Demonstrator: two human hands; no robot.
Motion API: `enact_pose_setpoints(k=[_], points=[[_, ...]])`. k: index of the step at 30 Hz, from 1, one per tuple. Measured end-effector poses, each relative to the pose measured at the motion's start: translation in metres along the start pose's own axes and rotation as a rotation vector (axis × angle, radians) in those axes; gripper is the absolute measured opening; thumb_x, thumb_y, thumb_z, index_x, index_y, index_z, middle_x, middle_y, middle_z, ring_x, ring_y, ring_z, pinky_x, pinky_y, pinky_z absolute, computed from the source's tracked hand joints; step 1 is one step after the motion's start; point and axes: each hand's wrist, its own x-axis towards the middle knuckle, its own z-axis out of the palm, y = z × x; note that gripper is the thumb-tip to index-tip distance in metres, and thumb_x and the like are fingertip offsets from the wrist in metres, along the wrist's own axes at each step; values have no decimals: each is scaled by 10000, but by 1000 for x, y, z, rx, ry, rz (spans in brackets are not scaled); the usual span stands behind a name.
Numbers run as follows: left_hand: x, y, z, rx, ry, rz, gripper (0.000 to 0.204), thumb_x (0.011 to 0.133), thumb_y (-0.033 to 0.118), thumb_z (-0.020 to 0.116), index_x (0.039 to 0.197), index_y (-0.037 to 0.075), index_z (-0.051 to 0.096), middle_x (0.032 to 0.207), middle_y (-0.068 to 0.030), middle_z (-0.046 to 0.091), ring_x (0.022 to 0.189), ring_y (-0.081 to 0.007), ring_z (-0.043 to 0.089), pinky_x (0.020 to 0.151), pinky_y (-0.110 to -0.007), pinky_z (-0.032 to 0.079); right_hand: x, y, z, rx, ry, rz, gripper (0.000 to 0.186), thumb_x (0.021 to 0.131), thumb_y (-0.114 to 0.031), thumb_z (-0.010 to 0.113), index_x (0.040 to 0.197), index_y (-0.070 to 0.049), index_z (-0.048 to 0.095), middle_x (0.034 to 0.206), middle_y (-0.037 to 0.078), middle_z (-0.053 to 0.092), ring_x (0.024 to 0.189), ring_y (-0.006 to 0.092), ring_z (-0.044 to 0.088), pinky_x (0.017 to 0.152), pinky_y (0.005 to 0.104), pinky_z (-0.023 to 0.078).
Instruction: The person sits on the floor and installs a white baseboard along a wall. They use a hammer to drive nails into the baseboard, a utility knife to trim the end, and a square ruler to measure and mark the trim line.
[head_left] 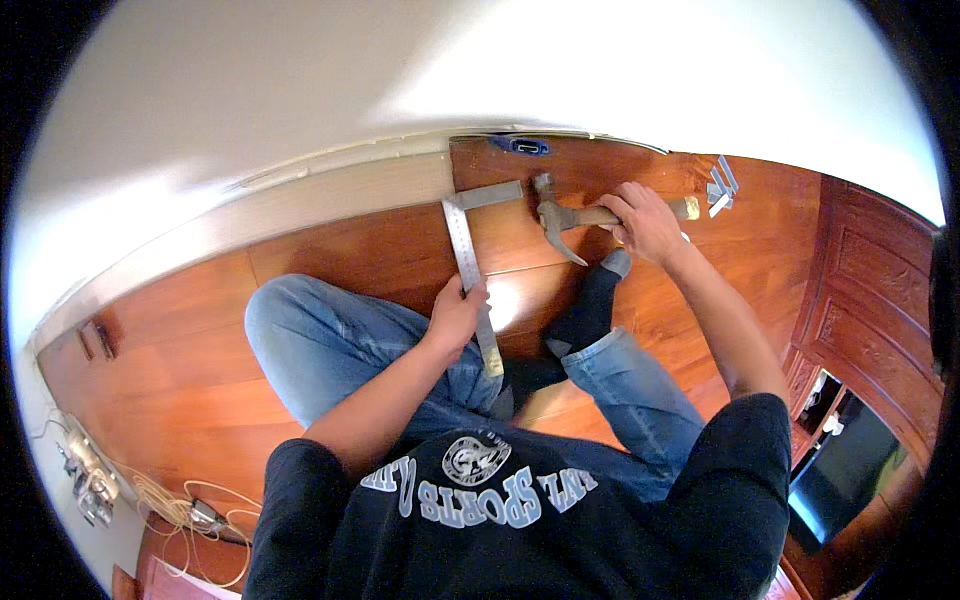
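My left hand (455, 313) grips the long ruled blade of a metal square (462, 240), whose short arm points right near the skirting. My right hand (640, 218) holds a claw hammer (560, 225) by its handle, with the head to the left beside the square and the claw curving downward. Several small grey strips (722, 187) lie on the wooden floor to the right of the hammer. A blue tool (519, 146) rests against the wall above the square.
My bent legs (330, 340) are on the floor (190, 290) below a white wall (480, 70). A carved wooden cabinet (865, 290) stands at right. Coiled cables (180, 505) and a power strip (205, 517) lie at lower left, and small dark pieces (95, 340) lie at left.
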Motion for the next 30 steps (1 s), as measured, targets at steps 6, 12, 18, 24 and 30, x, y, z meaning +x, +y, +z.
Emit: enact_pose_setpoints(k=[6, 12, 18, 24, 30], points=[[15, 1, 8, 53, 23, 137, 198, 1023, 145, 593, 1115, -26, 558, 879, -114, 689, 789, -204, 672, 721, -376, 546, 4, 12, 11, 30, 17, -43, 440, 778, -147, 782, 1189, -97, 631, 1083, 113, 586, 1048, 344, 580, 915, 464, 491], [-29, 13, -3, 556, -77, 180, 416, 979, 246, 676, 1236, -54, 547, 1049, -226, 732, 946, -310, 744, 846, -450, 578, -2, 16, 30, -47, 11, 134, 479, 846, -237, 771, 1275, -86, 624, 1200, 155, 611, 1176, 378, 579, 999, 469, 485], [-45, 39, 14, 1466, -62, 324, 460, 983, 456, 616, 1098, 20, 705, 1055, -240, 747, 999, -430, 723, 878, -547, 575, 63, -104, 15, 304, 432, 380, 593, 916, -385, 719, 1304, 41, 581, 1327, 286, 625, 1268, 443, 579, 1091, 494, 468], [-45, 105, 16, 1271, -155, 533, 444, 981, 387, 609, 1041, -44, 701, 1084, -272, 723, 1048, -446, 689, 913, -537, 550, 127, -151, 7, 623, 515, 696, 740, 860, -510, 764, 1270, 83, 600, 1155, 305, 699, 1100, 449, 679, 971, 477, 544], [14, 93, 26, 1412, -300, 435, 474, 991, 427, 588, 1058, -24, 716, 1134, -278, 713, 1079, -449, 681, 950, -539, 536, 149, -152, -2, 405, 565, 742, 609, 824, -557, 788, 926, 40, 718, 859, 271, 738, 835, 425, 739, 797, 477, 591]])
